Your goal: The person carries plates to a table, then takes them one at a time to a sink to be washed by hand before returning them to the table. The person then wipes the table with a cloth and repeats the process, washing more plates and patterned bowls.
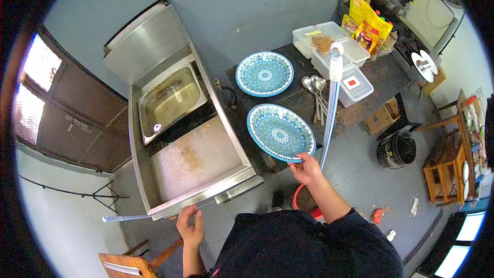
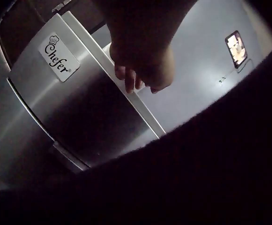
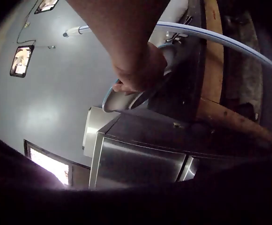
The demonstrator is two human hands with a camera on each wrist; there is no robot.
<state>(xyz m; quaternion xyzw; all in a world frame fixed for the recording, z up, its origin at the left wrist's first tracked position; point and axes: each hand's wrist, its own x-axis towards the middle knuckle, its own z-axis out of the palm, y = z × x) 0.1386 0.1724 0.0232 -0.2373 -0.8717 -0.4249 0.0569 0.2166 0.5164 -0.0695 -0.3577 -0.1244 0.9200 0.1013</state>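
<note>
My right hand (image 1: pixel 307 170) pinches the near rim of a blue-and-white patterned plate (image 1: pixel 280 131), thumb on top and fingers beneath. This plate is tilted at the dark table's front edge; in the right wrist view its pale underside (image 3: pixel 119 101) shows below the hand. A second, matching plate (image 1: pixel 264 73) lies behind it on the table. My left hand (image 1: pixel 190 226) hangs by the front edge of a steel cooking unit (image 1: pixel 234 179), fingers loosely bent and holding nothing. The left wrist view has that hand (image 2: pixel 143 70) overlapping the unit's edge.
Several spoons (image 1: pixel 316 90) lie right of the plates, beside clear plastic boxes (image 1: pixel 355 85) and yellow packets (image 1: pixel 368 25). A white-and-blue tube (image 1: pixel 332 108) rises in front of the table. The steel unit holds a metal basin (image 1: pixel 198 80). A black bucket (image 1: pixel 396 149) stands on the floor.
</note>
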